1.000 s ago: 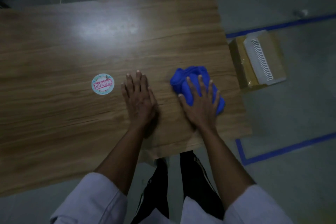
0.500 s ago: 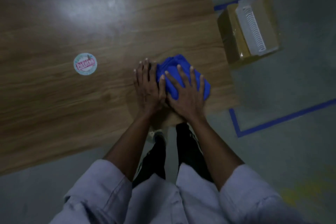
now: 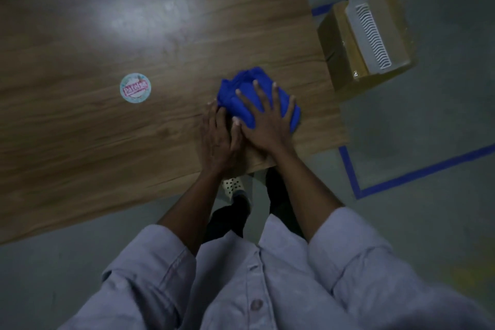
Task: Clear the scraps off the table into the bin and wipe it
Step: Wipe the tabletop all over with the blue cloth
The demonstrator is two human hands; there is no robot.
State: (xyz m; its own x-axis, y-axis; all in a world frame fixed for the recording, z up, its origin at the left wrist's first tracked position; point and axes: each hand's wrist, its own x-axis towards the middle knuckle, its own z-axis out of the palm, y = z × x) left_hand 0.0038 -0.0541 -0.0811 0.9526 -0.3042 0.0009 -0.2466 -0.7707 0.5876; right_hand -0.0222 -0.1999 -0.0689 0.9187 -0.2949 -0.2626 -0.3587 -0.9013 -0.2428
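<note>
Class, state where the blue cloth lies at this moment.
In the head view, the blue cloth lies near the table's near right corner, under the right hand, with the left hand against its left edge and the round sticker further left.

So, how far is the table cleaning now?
Done: no scraps show on the table except perhaps a round disc. In hand: the right hand presses the cloth near the table's corner, the left hand beside it. Left: binning that disc, maybe more wiping.
</note>
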